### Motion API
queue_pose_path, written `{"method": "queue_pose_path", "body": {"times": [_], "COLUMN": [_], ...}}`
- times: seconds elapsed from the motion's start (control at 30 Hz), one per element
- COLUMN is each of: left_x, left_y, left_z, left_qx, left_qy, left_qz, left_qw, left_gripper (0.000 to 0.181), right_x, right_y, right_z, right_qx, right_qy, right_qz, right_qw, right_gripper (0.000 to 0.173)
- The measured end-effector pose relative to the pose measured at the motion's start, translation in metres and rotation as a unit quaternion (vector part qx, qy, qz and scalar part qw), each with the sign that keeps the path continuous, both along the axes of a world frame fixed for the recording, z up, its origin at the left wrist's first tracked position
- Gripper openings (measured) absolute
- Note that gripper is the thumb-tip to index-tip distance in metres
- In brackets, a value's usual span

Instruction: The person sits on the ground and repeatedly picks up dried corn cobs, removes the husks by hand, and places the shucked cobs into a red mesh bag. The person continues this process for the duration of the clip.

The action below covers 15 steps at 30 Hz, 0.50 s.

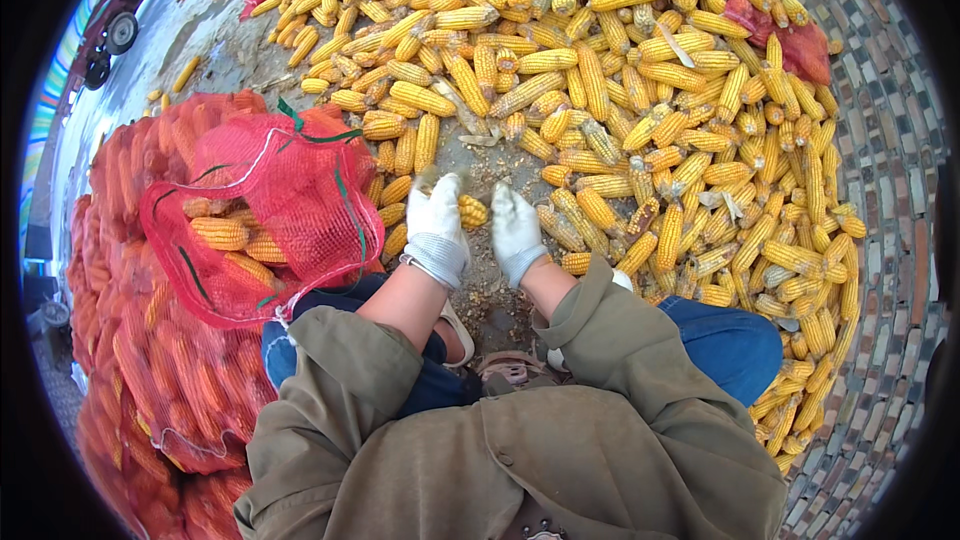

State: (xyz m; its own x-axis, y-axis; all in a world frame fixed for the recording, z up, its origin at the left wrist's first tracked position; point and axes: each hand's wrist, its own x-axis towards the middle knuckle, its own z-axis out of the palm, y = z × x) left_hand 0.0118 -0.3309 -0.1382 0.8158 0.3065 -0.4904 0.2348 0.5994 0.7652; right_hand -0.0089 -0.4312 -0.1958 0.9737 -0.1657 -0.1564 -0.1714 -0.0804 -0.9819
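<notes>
My left hand [436, 217], in a white knit glove, is closed around a yellow corn cob [472, 211] whose end shows beside the fingers. A blur of motion surrounds its fingertips. Just to the right, my right hand [514, 221] wears a matching glove with greenish stains; its fingers curl toward the cob, and whether they grip anything is hidden. Both hands are over a bare patch of ground [491, 300] strewn with loose kernels. Left of them, a red mesh bag [300, 202] lies with its mouth open toward me, several cobs [219, 233] inside.
A large heap of corn cobs [592, 82] spreads ahead and to the right. Filled red mesh sacks [187, 367] are stacked at left. Another red mesh piece [802, 52] lies on the heap's far right. Brick paving [892, 255] borders the heap; a wheeled vehicle [120, 34] stands far left.
</notes>
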Motion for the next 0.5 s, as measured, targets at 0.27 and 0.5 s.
{"method": "queue_pose_path", "body": {"times": [0.27, 0.5], "left_x": [-0.002, -0.010], "left_y": [-0.001, 0.000], "left_z": [0.026, 0.025], "left_qx": [0.098, 0.030], "left_qy": [-0.086, -0.015], "left_qz": [0.023, -0.116], "left_qw": [0.991, 0.993], "left_gripper": [0.055, 0.032], "right_x": [-0.024, -0.051], "right_y": [-0.056, -0.098], "right_z": [-0.038, -0.091], "right_qx": [-0.485, -0.520], "right_qy": [0.213, 0.338], "right_qz": [0.344, 0.286], "right_qw": [0.775, 0.731], "right_gripper": [0.085, 0.081]}}
